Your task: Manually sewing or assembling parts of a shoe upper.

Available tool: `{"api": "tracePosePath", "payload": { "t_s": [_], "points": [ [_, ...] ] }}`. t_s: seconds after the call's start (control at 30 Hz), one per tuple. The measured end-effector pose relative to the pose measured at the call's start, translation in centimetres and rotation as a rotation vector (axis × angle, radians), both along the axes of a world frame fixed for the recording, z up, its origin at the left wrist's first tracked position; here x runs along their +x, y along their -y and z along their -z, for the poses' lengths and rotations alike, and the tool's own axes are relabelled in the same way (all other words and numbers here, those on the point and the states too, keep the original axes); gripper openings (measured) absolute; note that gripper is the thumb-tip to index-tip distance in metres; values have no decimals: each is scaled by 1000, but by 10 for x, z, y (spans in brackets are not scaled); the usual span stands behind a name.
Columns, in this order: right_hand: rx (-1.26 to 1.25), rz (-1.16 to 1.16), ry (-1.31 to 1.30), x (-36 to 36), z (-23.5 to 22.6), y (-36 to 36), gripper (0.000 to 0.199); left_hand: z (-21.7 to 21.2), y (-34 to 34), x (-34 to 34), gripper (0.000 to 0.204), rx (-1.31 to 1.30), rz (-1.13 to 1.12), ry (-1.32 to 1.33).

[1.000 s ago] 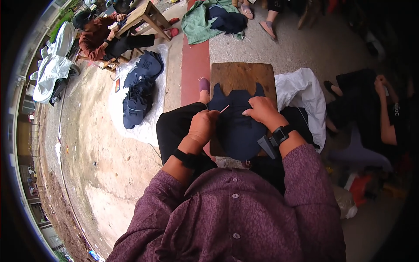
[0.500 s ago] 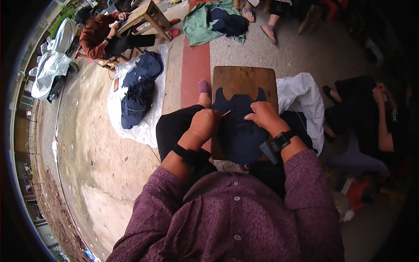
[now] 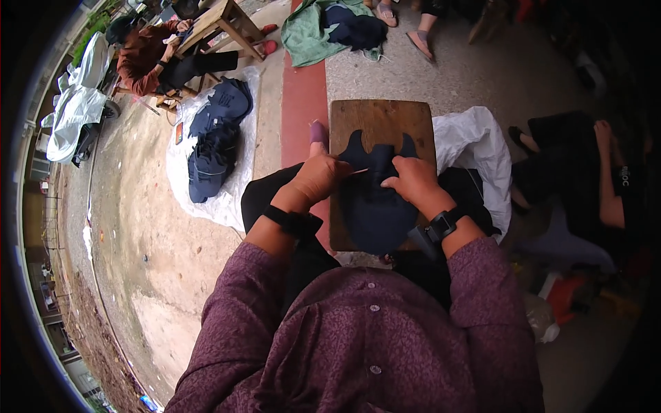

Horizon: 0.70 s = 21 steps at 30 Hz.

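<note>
A dark navy piece of cloth [image 3: 377,199], cut with pointed, scalloped tips along its far edge, lies flat on a worn brown wooden board [image 3: 380,120] that serves as a small table across the person's lap. The cloth covers the near half of the board and hangs a little over its near edge; its surface looks matt and smooth, with no pattern to be made out.

The left hand [image 3: 318,177] rests on the left edge of the cloth, fingers curled closed around a thin, pale, stick-like tool [image 3: 358,171] whose tip points right across the fabric. The right hand [image 3: 413,179] lies on the cloth near its right side, fingers bent and pressing down on the fabric; whether it pinches a fold cannot be told. A black band sits on each wrist.

Just right of the board lies a crumpled white plastic sheet [image 3: 475,141]. Well to the left, a pile of dark blue garments [image 3: 213,144] rests on another white sheet on the bare ground.
</note>
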State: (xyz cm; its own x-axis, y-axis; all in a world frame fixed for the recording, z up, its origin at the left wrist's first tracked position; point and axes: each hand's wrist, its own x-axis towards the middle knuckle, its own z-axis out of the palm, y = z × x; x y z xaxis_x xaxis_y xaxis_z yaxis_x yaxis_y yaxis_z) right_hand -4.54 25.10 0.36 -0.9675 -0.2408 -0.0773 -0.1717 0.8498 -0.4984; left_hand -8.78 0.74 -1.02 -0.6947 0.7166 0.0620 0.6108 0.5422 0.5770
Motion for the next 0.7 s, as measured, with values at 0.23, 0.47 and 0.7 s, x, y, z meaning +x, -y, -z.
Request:
{"api": "tracePosePath", "payload": {
  "t_s": [0.23, 0.47, 0.7],
  "points": [
    [98, -208, -209, 6, 7, 33, 6, -13, 4, 22, 10, -32, -101, -128],
    [245, -236, -348, -4, 2, 57, 17, -18, 6, 30, 10, -194, -194, -99],
    [48, -152, 161, -23, 4, 46, 33, -16, 7, 31, 6, -226, -236, -89]
  ]
}}
